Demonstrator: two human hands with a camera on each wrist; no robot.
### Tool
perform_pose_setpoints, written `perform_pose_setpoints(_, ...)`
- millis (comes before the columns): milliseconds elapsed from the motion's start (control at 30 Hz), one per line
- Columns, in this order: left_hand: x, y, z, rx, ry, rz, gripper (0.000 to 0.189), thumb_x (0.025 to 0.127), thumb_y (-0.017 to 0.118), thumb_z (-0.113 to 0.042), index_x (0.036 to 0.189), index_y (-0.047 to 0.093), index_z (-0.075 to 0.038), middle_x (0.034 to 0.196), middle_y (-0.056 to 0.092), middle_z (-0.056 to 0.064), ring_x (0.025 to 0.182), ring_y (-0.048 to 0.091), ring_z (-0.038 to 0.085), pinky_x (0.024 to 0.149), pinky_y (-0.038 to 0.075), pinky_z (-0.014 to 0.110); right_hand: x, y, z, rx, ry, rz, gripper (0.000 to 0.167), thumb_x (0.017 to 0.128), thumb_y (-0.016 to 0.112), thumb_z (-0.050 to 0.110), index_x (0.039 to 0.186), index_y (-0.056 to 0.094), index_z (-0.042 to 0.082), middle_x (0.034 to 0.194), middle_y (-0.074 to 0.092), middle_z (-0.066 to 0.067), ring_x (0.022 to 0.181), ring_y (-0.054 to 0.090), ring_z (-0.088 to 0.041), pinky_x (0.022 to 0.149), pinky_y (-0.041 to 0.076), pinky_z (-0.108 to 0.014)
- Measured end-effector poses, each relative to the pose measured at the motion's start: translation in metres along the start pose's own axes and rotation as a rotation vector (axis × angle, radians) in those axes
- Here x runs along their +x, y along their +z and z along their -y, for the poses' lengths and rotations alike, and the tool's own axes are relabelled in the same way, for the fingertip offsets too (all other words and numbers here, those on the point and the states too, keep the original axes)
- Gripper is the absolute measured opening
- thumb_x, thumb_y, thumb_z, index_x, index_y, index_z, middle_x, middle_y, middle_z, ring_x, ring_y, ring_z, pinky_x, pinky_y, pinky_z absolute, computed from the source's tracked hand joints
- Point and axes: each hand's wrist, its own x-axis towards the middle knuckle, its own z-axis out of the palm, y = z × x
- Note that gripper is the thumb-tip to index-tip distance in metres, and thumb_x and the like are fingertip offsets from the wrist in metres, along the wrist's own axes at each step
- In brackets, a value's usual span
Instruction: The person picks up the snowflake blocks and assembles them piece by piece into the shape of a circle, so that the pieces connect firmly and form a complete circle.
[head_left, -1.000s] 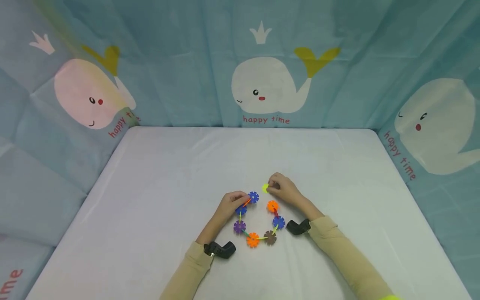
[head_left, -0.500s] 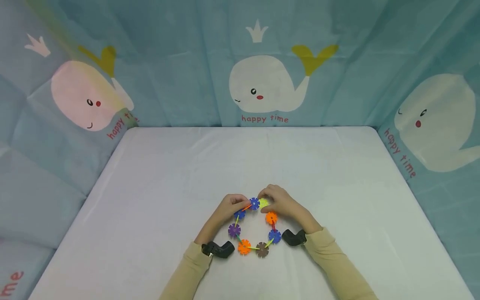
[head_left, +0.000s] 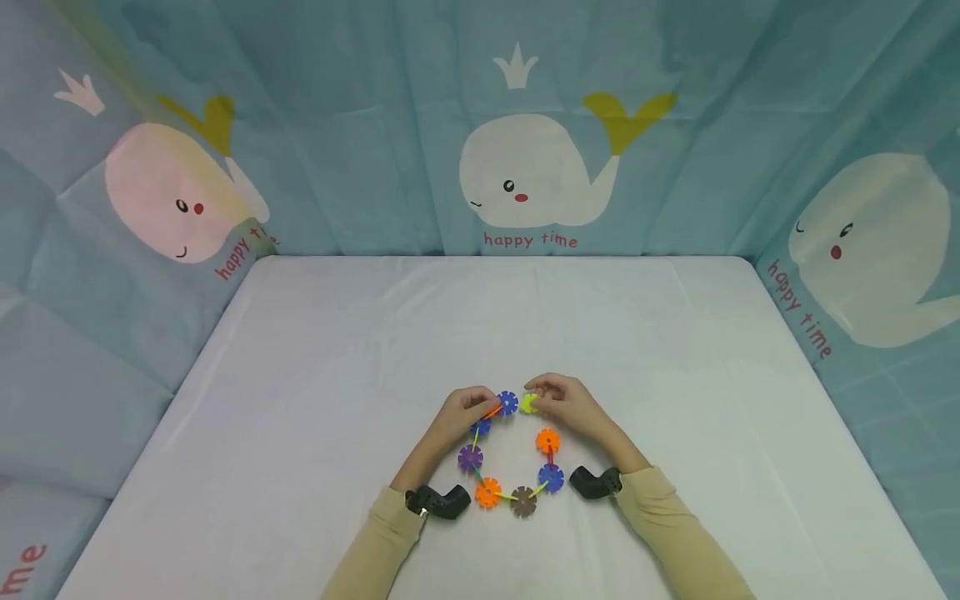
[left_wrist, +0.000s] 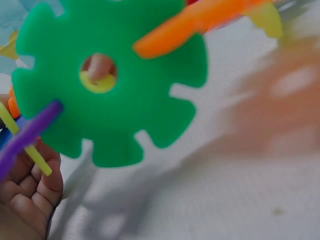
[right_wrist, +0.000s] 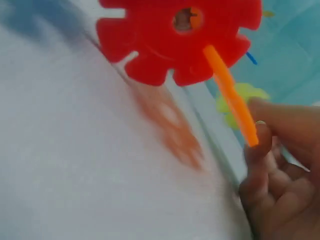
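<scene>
A curved chain of slotted plastic snowflake discs lies on the table, open at its upper right. My left hand point(head_left: 457, 417) pinches the chain's upper left end, beside an edge-on orange disc point(head_left: 492, 412) and a blue disc point(head_left: 507, 403). Between the thumb and fingers of my right hand point(head_left: 573, 406) is a yellow snowflake disc point(head_left: 529, 403), close to the blue disc with a narrow gap. At the chain's other end sits an orange end disc point(head_left: 548, 441), below my right hand. A green disc point(left_wrist: 110, 115) fills much of the left wrist view; a red disc point(right_wrist: 170, 55) tops the right.
A purple disc point(head_left: 471, 458), a lower orange disc point(head_left: 488, 492), a brown disc point(head_left: 523, 502) and a lower blue disc point(head_left: 551, 477) form the chain's remaining bend. The white table point(head_left: 337, 333) meets a blue whale-print curtain point(head_left: 360, 167) behind. Black wrist cameras sit at both cuffs.
My right hand has brought the yellow disc down toward the blue end disc, then shifted slightly right, leaving a gap. The chain's lower part has slid a little toward me.
</scene>
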Motion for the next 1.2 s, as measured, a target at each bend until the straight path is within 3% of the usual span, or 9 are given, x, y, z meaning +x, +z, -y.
perform_pose_setpoints(67, 0.0, 0.0, 0.001, 0.001, 0.003, -0.016, 0.018, 0.09, 0.053, -0.008, 0.085, 0.061, 0.007, 0.078, 0.056, 0.022, 0.068, 0.046, 0.011, 0.066, 0.039, 0.026, -0.001, 0.001, -0.002, 0.086, -0.03, -0.043, 0.011, 0.083, 0.063, 0.008, 0.092, 0.064, 0.002, 0.075, 0.058, -0.005, 0.061, 0.051, -0.014, 0.053, 0.043, -0.025)
perform_pose_setpoints(167, 0.001, 0.001, 0.003, 0.005, 0.008, -0.037, 0.018, 0.09, 0.054, -0.009, 0.084, 0.06, 0.007, 0.077, 0.055, 0.023, 0.066, 0.045, 0.011, 0.064, 0.038, 0.025, -0.002, 0.006, 0.001, 0.133, -0.148, -0.079, 0.005, 0.079, 0.063, -0.005, 0.081, 0.063, -0.001, 0.08, 0.058, -0.01, 0.07, 0.053, -0.017, 0.06, 0.045, -0.024)
perform_pose_setpoints(300, 0.002, 0.003, 0.005, 0.0, 0.014, -0.047, 0.019, 0.09, 0.054, -0.009, 0.083, 0.059, 0.007, 0.077, 0.054, 0.025, 0.065, 0.044, 0.011, 0.062, 0.037, 0.024, -0.003, 0.013, 0.015, 0.043, -0.337, -0.113, 0.013, 0.072, 0.064, -0.016, 0.074, 0.061, -0.003, 0.074, 0.056, -0.012, 0.069, 0.052, -0.018, 0.064, 0.045, -0.024)
perform_pose_setpoints(433, 0.002, 0.004, 0.004, -0.006, 0.026, -0.042, 0.018, 0.09, 0.053, -0.008, 0.082, 0.057, 0.008, 0.076, 0.053, 0.026, 0.064, 0.043, 0.012, 0.06, 0.036, 0.023, -0.005, 0.016, 0.029, -0.079, -0.422, -0.17, 0.015, 0.068, 0.067, -0.017, 0.069, 0.061, -0.003, 0.066, 0.055, -0.01, 0.061, 0.05, -0.017, 0.059, 0.042, -0.022)
perform_pose_setpoints(700, 0.001, 0.003, 0.003, -0.002, 0.062, -0.044, 0.017, 0.089, 0.053, -0.005, 0.079, 0.057, 0.008, 0.071, 0.052, 0.021, 0.064, 0.043, 0.011, 0.06, 0.036, 0.023, -0.004, 0.018, 0.035, -0.095, -0.463, -0.183, 0.018, 0.065, 0.067, -0.02, 0.067, 0.059, -0.004, 0.063, 0.054, -0.013, 0.058, 0.05, -0.02, 0.058, 0.042, -0.021)
perform_pose_setpoints(833, 0.001, 0.002, 0.004, -0.024, 0.087, -0.022, 0.017, 0.089, 0.052, -0.003, 0.078, 0.056, 0.008, 0.068, 0.05, 0.011, 0.063, 0.042, 0.01, 0.059, 0.036, 0.022, -0.004, 0.019, 0.032, -0.074, -0.452, -0.175, 0.018, 0.066, 0.067, -0.019, 0.065, 0.058, -0.003, 0.063, 0.055, -0.013, 0.058, 0.05, -0.02, 0.058, 0.042, -0.019)
perform_pose_setpoints(1033, -0.002, 0.001, 0.007, -0.057, 0.075, 0.01, 0.018, 0.09, 0.051, -0.004, 0.08, 0.055, 0.011, 0.068, 0.047, 0.001, 0.062, 0.04, 0.01, 0.058, 0.034, 0.022, -0.004, 0.022, 0.027, -0.001, -0.45, -0.157, 0.02, 0.066, 0.066, -0.021, 0.065, 0.057, -0.003, 0.063, 0.055, -0.014, 0.059, 0.053, -0.021, 0.058, 0.045, -0.02)
perform_pose_setpoints(1133, -0.002, 0.003, 0.006, -0.054, 0.087, -0.004, 0.018, 0.09, 0.051, -0.004, 0.08, 0.055, 0.011, 0.068, 0.047, 0.0, 0.062, 0.04, 0.01, 0.059, 0.034, 0.022, -0.004, 0.022, 0.026, 0.005, -0.405, -0.144, 0.019, 0.069, 0.065, -0.019, 0.067, 0.056, -0.002, 0.066, 0.055, -0.013, 0.062, 0.054, -0.021, 0.059, 0.046, -0.023)
perform_pose_setpoints(1200, -0.002, 0.004, 0.006, -0.047, 0.098, -0.015, 0.017, 0.09, 0.051, -0.004, 0.079, 0.055, 0.009, 0.068, 0.047, 0.0, 0.062, 0.04, 0.01, 0.059, 0.034, 0.022, -0.004, 0.02, 0.022, -0.017, -0.323, -0.127, 0.015, 0.073, 0.066, -0.012, 0.071, 0.059, 0.001, 0.07, 0.057, -0.009, 0.067, 0.055, -0.019, 0.063, 0.046, -0.025)
